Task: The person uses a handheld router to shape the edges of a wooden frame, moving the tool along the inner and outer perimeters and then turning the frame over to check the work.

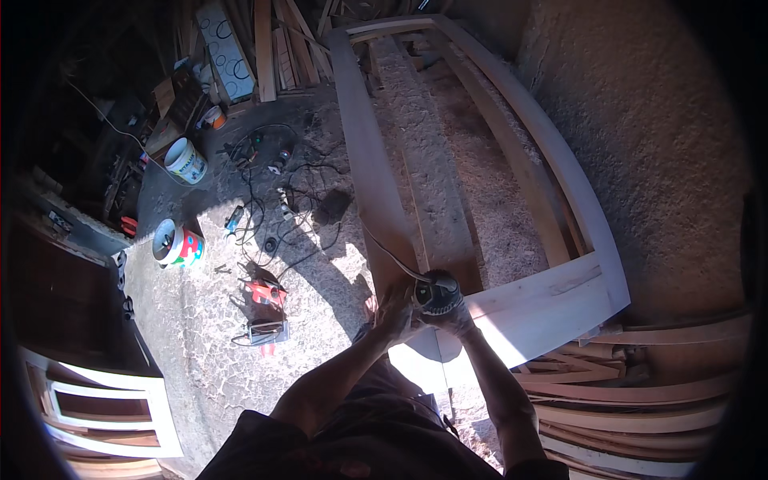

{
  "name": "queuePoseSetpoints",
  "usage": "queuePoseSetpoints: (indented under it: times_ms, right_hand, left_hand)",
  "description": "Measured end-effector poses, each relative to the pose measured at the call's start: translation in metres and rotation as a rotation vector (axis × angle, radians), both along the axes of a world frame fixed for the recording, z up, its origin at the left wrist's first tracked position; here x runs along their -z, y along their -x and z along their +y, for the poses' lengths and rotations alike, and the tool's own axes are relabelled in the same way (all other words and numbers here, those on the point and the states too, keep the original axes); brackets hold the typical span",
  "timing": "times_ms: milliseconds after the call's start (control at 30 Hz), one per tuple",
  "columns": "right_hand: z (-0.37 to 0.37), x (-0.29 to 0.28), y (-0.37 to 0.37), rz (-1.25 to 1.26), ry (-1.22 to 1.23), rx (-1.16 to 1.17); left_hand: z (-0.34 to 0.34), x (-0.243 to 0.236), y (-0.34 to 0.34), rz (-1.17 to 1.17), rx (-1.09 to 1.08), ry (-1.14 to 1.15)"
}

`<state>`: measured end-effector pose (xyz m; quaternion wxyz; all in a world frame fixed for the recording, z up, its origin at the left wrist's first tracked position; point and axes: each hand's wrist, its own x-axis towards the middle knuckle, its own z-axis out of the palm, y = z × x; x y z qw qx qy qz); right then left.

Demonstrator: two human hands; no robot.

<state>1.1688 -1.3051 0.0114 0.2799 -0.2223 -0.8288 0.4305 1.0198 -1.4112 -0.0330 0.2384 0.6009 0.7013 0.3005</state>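
A dark corded power tool sits on the near left corner of a large pale wooden frame, its cable arching to the left. My right hand is closed on the tool's body from the near side. My left hand is at the frame's edge just left of the tool, fingers curled and partly in shadow; what exactly they grip is unclear. The frame lies over rough planks. Bright sunlight falls across its near rail.
Power tools and tangled cables lie on the floor to the left, with two buckets. Timber leans at the back. A textured wall bounds the right, above stacked curved strips. White frames stand lower left.
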Motion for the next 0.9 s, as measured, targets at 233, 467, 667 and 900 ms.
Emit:
queuePoseSetpoints:
  times_ms: [233,467,667,900]
  right_hand:
    - [0.006,0.010,0.011,-0.084,-0.146,0.020]
    - [0.018,-0.004,0.028,0.030,0.060,0.041]
    - [0.041,-0.013,0.058,0.001,0.473,-0.034]
    - [0.074,0.017,0.073,0.068,0.586,-0.112]
  left_hand:
    - [-0.002,-0.019,0.008,0.078,-0.003,0.033]
    - [0.018,-0.003,0.032,0.056,0.025,0.056]
    - [0.045,0.001,0.062,-0.020,-0.037,0.081]
    - [0.067,-0.021,0.075,0.053,-0.071,0.004]
